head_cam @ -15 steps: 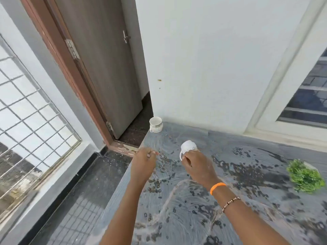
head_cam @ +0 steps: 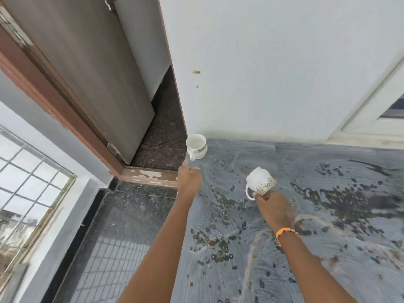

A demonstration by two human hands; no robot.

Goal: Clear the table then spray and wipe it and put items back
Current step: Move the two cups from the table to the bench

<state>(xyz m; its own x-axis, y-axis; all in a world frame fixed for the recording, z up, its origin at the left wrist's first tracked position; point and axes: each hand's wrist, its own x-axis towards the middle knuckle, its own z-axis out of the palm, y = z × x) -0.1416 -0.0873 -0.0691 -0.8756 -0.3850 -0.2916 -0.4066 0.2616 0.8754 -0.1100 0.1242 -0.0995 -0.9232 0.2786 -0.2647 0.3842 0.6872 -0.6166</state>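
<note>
A grey patterned table (head_cam: 306, 215) with a wet-looking sheen fills the lower right. One white cup (head_cam: 196, 146) stands upright at its far left corner, against the wall. My left hand (head_cam: 188, 179) hovers just below that cup at the table's left edge, fingers loosely curled, holding nothing I can see. My right hand (head_cam: 272, 204) grips a second white cup (head_cam: 261, 181) by its patterned rim, tipped with its bottom pointing up and away, handle to the left, lifted above the table.
A white wall (head_cam: 273, 62) runs along the table's far side, with a window frame (head_cam: 371, 119) at the right. A brown door (head_cam: 87, 73) and doorway lie to the left, a barred window (head_cam: 26, 182) lower left, dark floor below.
My right hand has lifted the cup clear of the table and tipped it. The view has swung left, so the green plant is out of sight. My left hand stays near the corner cup.
</note>
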